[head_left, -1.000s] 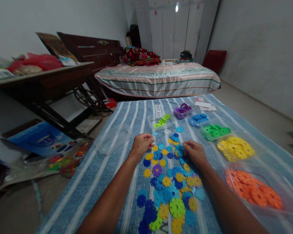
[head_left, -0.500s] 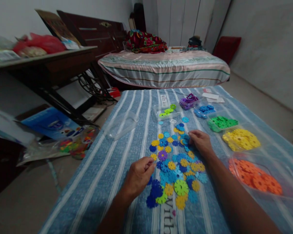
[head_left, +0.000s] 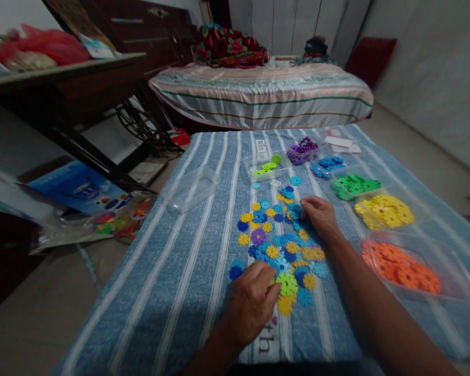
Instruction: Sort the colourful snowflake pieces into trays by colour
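Observation:
Notched plastic discs in yellow, light blue, dark blue and other colours lie in a loose spread on the striped cloth. My left hand is over the near left part of this spread, palm down. Its thumb and forefinger are bent but apart, close to the left edge of a lime-green disc; the other fingertips are hidden. At the far right side of the spread, my right hand is closed, fingers curled in beside some blue discs. What it pinches, if anything, cannot be made out.
Clear tubs hold orange discs, yellow discs, green discs, blue discs, purple pieces and lime discs. To the left is another clear tub. A bed stands beyond.
My left hand has moved right and nearer to me, over the discs, with its thumb and forefinger parting. My right hand stays beside the same blue discs. The camera view has tilted slightly down.

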